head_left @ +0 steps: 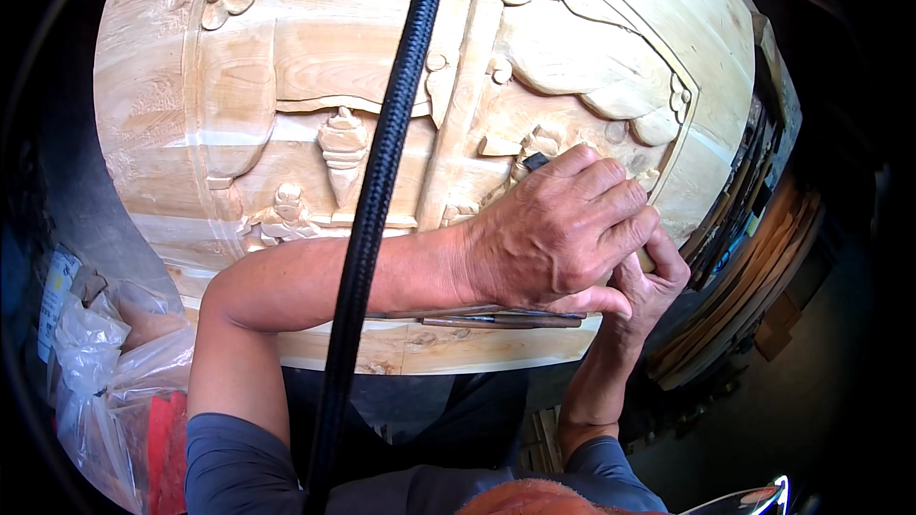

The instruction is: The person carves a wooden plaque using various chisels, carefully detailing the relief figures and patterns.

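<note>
A pale wooden panel (pixel 334 57), carved in relief with flowers, drapery folds and small figures, lies across the view. My left hand (pixel 572 219) is closed above the carving at the right, beside a partly carved figure (pixel 542 141). The dark metal tip of a carving chisel (pixel 536 161) shows past its knuckles. My right hand (pixel 654 277) is closed just behind and to the right, around what looks like the chisel's pale handle. Between the hands most of the tool is hidden, and the cutting edge cannot be made out.
Several slim carving tools (pixel 501 320) lie along the panel's near edge. A dark braided cable (pixel 382 162) crosses the view from top to bottom. Clear plastic bags (pixel 91 362) stand at the lower left. Curved wooden boards (pixel 744 277) and more tools (pixel 735 191) are at the right.
</note>
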A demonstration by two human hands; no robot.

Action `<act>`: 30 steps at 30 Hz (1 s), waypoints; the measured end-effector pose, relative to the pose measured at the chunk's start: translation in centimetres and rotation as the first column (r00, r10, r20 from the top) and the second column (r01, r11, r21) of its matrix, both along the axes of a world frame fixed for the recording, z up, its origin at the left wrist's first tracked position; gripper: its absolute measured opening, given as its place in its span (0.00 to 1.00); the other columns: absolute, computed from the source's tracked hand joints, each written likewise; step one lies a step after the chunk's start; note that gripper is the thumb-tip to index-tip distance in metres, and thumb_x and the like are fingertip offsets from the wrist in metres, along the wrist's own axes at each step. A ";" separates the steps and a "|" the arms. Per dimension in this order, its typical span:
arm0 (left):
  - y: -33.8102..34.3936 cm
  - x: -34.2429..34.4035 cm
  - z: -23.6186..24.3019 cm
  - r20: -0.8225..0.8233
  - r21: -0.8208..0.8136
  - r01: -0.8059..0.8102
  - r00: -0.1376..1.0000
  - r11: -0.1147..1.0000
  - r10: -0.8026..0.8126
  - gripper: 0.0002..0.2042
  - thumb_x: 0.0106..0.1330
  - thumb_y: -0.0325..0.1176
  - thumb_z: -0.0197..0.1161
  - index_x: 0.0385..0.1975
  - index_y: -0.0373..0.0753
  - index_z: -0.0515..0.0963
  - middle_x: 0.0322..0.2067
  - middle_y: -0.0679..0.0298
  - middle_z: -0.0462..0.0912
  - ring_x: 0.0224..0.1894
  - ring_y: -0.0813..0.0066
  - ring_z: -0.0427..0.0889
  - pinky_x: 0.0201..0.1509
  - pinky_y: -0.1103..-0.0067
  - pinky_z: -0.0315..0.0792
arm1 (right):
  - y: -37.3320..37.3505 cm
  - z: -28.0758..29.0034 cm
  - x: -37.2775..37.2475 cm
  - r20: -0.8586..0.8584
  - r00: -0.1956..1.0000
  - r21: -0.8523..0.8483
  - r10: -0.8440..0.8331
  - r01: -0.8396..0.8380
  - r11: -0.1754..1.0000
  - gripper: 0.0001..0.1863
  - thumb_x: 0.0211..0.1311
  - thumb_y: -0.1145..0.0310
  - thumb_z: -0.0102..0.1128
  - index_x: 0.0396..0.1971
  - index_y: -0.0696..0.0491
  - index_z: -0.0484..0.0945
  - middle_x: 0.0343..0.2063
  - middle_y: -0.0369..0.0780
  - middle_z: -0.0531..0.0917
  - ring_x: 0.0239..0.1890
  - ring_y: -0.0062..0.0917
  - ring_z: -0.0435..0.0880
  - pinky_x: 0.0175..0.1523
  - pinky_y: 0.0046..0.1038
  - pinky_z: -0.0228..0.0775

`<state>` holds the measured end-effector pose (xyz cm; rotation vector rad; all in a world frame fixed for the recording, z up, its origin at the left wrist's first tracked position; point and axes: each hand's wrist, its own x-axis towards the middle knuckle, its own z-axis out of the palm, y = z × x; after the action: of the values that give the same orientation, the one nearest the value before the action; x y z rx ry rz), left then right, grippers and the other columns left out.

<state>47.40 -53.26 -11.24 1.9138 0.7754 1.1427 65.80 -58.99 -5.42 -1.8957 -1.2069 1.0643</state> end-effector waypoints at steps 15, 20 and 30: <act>-0.2 0.1 -0.1 0.041 0.000 -0.004 0.999 1.000 0.004 0.41 0.57 0.65 0.74 0.55 0.30 0.81 0.46 0.56 0.81 0.45 0.58 0.80 0.53 0.62 0.74 | -0.2 0.5 0.0 0.114 0.992 0.015 0.049 -0.051 0.999 0.11 0.59 0.83 0.79 0.42 0.62 0.90 0.33 0.34 0.91 0.36 0.12 0.83 0.44 0.19 0.78; -0.1 -0.1 0.3 0.086 -0.036 -0.006 0.996 0.999 0.009 0.43 0.53 0.66 0.76 0.55 0.31 0.82 0.46 0.56 0.82 0.45 0.58 0.80 0.52 0.62 0.73 | 0.3 0.9 -0.4 0.113 0.992 0.052 0.055 -0.062 0.997 0.11 0.58 0.84 0.79 0.40 0.63 0.89 0.31 0.34 0.90 0.34 0.12 0.83 0.42 0.19 0.77; -0.1 -0.1 0.3 0.137 -0.041 -0.046 0.989 0.998 0.051 0.42 0.46 0.64 0.79 0.52 0.33 0.82 0.45 0.57 0.82 0.44 0.58 0.80 0.51 0.63 0.73 | 0.4 1.2 -0.8 0.159 0.979 0.085 0.123 -0.138 0.987 0.12 0.57 0.85 0.79 0.42 0.63 0.89 0.30 0.35 0.89 0.33 0.12 0.84 0.41 0.18 0.77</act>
<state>47.28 -53.40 -10.98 1.7722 0.7656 1.2667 65.03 -58.55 -4.24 -1.8737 -1.4610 0.9231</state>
